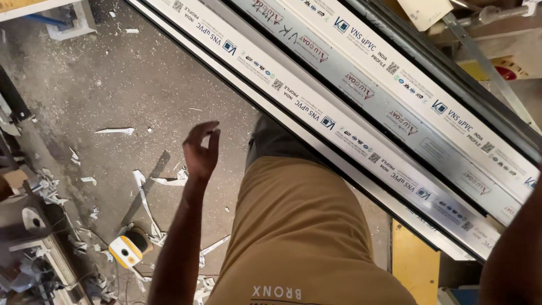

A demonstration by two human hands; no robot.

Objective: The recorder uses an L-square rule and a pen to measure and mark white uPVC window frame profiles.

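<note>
The left hand [200, 149] hangs over the floor [130, 85], fingers loosely curled with the tips drawn close together, gripping nothing that shows. At its 3 o'clock, just beyond the tan shirt [293, 226], the long white frame [361, 121] runs from 11 to 4 o'clock. White scraps [144, 189] lie on the floor at its 7 o'clock, with a yellow-and-white tool [127, 250] farther down. Only the right forearm [516, 248] shows, at 4 o'clock; its hand is out of view.
</note>
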